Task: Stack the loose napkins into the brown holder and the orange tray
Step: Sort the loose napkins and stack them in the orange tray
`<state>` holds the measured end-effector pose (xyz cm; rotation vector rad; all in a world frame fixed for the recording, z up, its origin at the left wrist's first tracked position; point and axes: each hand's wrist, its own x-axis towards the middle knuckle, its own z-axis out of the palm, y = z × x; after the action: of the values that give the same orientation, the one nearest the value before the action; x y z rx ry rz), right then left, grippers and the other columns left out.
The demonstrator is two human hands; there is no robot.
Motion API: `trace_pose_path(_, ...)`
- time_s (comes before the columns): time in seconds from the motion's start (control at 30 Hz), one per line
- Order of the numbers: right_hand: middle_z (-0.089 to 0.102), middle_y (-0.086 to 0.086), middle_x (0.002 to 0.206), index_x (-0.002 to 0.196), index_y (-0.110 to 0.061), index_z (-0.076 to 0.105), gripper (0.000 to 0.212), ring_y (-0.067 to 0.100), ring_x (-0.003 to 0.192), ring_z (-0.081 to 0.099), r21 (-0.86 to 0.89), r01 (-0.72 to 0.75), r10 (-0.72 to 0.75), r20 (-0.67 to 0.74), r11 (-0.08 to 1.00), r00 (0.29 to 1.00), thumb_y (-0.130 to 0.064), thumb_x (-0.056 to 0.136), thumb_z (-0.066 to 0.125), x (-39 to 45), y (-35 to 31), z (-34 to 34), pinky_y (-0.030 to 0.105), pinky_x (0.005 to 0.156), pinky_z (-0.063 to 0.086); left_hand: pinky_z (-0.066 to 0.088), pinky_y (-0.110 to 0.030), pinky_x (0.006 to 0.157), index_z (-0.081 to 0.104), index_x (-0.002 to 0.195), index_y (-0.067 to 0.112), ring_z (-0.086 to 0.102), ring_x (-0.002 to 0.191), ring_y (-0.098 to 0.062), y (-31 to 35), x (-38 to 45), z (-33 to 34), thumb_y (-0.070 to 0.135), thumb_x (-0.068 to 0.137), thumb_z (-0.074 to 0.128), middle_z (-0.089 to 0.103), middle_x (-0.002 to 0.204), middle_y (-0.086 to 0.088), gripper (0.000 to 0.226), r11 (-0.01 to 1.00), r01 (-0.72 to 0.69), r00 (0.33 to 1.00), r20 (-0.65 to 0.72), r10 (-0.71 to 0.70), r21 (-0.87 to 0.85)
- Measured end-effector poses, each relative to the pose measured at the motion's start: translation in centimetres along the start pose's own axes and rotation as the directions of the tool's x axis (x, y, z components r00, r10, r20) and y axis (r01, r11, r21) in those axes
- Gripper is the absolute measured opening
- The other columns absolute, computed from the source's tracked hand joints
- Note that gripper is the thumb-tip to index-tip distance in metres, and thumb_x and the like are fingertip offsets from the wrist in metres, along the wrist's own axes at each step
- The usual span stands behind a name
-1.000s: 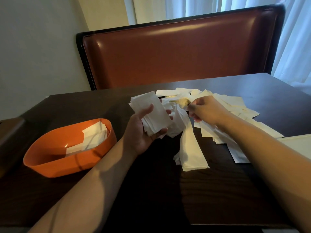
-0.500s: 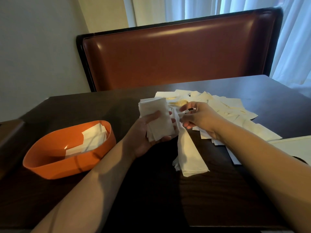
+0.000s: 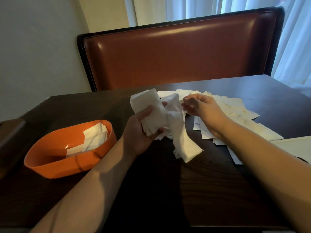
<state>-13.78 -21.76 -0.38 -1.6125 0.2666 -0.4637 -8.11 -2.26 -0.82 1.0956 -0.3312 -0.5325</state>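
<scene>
My left hand [image 3: 140,134] grips a thick stack of white napkins [image 3: 148,110] above the dark table [image 3: 210,190]. A crumpled napkin [image 3: 172,103] leans against the stack's right side. My right hand [image 3: 201,105] hovers just right of it, fingers loosely spread and holding nothing. A long folded napkin [image 3: 186,146] lies below the stack. Loose napkins [image 3: 235,111] are spread out behind and right of my right hand. The orange tray [image 3: 50,158] sits at the left with a few napkins [image 3: 94,140] inside. The brown holder [image 3: 11,133] shows at the left edge.
A red-brown bench backrest [image 3: 176,56] rises behind the table's far edge. Curtains [image 3: 294,39] hang at the right. A pale flat sheet [image 3: 296,145] lies at the right edge of the table. Bare tabletop lies in front of the tray.
My right hand carried a napkin from the pile to the stack and let it go. My left hand turned the stack more upright and shifted it slightly right.
</scene>
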Motion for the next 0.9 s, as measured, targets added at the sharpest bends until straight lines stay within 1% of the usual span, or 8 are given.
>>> trace_pose_path(0.03, 0.068, 0.025, 0.111, 0.11, 0.002, 0.066, 0.031, 0.027, 0.096, 0.066, 0.022, -0.055, 0.053, 0.096, 0.998, 0.994, -0.026, 0.099, 0.057, 0.0, -0.2, -0.2, 0.044, 0.096, 0.054, 0.057, -0.031, 0.068, 0.068, 0.107, 0.016, 0.073, 0.084, -0.016, 0.1, -0.1, -0.1, 0.023, 0.092, 0.059, 0.076, 0.094, -0.001, 0.018, 0.999, -0.004, 1.0, 0.009, 0.004, -0.045)
trace_pose_path(0.1, 0.07, 0.02, 0.115, 0.12, -0.002, 0.064, 0.043, 0.028, 0.104, 0.067, 0.077, -0.181, 0.149, 0.314, 0.98, 0.938, -0.035, 0.092, 0.061, -0.4, -0.6, -0.5, 0.042, 0.097, 0.055, 0.057, -0.028, 0.061, 0.073, 0.098, 0.019, 0.074, 0.079, -0.015, 0.1, -0.3, -0.1, 0.018, 0.101, 0.045, 0.077, 0.092, -0.001, 0.028, 0.988, 0.018, 0.999, 0.049, -0.01, -0.15)
trace_pose_path(0.2, 0.068, 0.02, 0.121, 0.123, 0.003, 0.062, 0.04, 0.026, 0.109, 0.066, 0.237, -0.228, 0.11, 0.424, 0.944, 0.899, -0.017, 0.089, 0.064, -1.1, -0.9, -0.3, 0.034, 0.095, 0.055, 0.056, -0.03, 0.062, 0.072, 0.113, 0.02, 0.068, 0.096, -0.021, 0.3, -0.4, 0.2, 0.021, 0.1, 0.045, 0.073, 0.113, -0.003, 0.029, 0.986, 0.035, 0.997, 0.069, -0.024, -0.162)
trace_pose_path(0.3, 0.07, 0.019, 0.116, 0.117, 0.003, 0.065, 0.025, 0.023, 0.105, 0.068, 0.332, -0.147, 0.015, 0.369, 0.932, 0.929, -0.005, 0.094, 0.057, -1.2, -1.2, 0.2, 0.027, 0.089, 0.057, 0.054, -0.033, 0.066, 0.074, 0.107, 0.019, 0.066, 0.095, -0.023, 0.5, -0.4, 0.3, 0.027, 0.098, 0.05, 0.074, 0.105, -0.006, 0.027, 0.992, 0.058, 0.998, -0.019, -0.06, -0.115)
trace_pose_path(0.4, 0.072, 0.017, 0.111, 0.116, 0.0, 0.066, 0.023, 0.023, 0.098, 0.07, 0.386, -0.1, -0.019, 0.293, 0.917, 0.956, -0.004, 0.094, 0.058, -1.3, -1.3, 0.5, 0.029, 0.086, 0.059, 0.058, -0.04, 0.068, 0.057, 0.123, 0.015, 0.065, 0.101, -0.03, 0.5, -0.2, 0.6, 0.028, 0.096, 0.054, 0.069, 0.111, -0.013, 0.029, 0.99, 0.132, 0.987, -0.08, -0.136, -0.052)
trace_pose_path(0.57, 0.07, 0.018, 0.11, 0.122, -0.001, 0.062, 0.031, 0.022, 0.092, 0.068, 0.353, 0.001, -0.073, 0.191, 0.936, 0.979, -0.006, 0.092, 0.063, -1.6, -0.9, 1.3, 0.029, 0.076, 0.06, 0.054, -0.044, 0.082, 0.06, 0.104, 0.027, 0.073, 0.082, -0.018, 0.4, -0.4, 1.2, 0.041, 0.09, 0.056, 0.077, 0.086, 0.001, 0.021, 0.991, 0.105, 0.99, 0.081, -0.112, 0.084)
trace_pose_path(0.73, 0.071, 0.015, 0.102, 0.113, 0.001, 0.065, 0.021, 0.023, 0.091, 0.068, 0.331, 0.062, -0.108, 0.123, 0.941, 0.987, -0.004, 0.093, 0.062, -1.7, -0.6, 1.9, 0.038, 0.085, 0.057, 0.053, -0.036, 0.066, 0.061, 0.103, 0.024, 0.072, 0.076, -0.012, -0.4, -0.2, 1.0, 0.008, 0.084, 0.068, 0.073, 0.083, 0.006, 0.026, 0.967, -0.034, 0.998, 0.056, 0.021, 0.254)
trace_pose_path(0.9, 0.066, 0.014, 0.092, 0.109, 0.01, 0.065, 0.027, 0.016, 0.079, 0.064, 0.313, 0.061, -0.089, 0.076, 0.948, 0.993, -0.013, 0.1, 0.055, -1.6, -0.6, 2.0, 0.025, 0.068, 0.057, 0.048, -0.037, 0.068, 0.061, 0.097, 0.025, 0.068, 0.077, -0.014, -0.4, -0.2, 1.0, 0.002, 0.085, 0.067, 0.072, 0.077, 0.01, 0.027, 0.969, -0.056, 0.998, -0.001, 0.058, 0.24)
